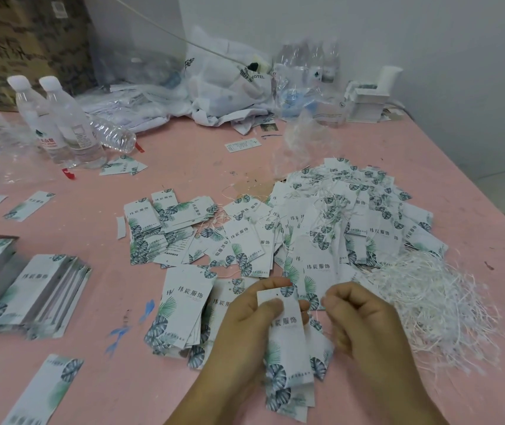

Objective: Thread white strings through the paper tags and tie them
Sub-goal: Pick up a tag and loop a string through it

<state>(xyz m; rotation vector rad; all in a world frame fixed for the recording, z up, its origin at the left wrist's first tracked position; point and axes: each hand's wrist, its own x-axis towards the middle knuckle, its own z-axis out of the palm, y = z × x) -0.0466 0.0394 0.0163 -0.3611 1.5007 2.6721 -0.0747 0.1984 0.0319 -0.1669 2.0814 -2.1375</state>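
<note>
**Tag held over the pink surface**

The left hand (245, 326) pinches a paper tag (288, 338) near its punched top. The right hand (364, 320), fingers curled, pinches something too thin to make out. White strings (435, 305) lie heaped just right of that tag.

White leaf-print tag (288, 338) upright in left hand (245, 326), thumb near its punched hole, strung tags (352, 222) heaped beyond, loose white strings (435, 305) piled right, unstrung stack (184, 314) lying just left.
</note>
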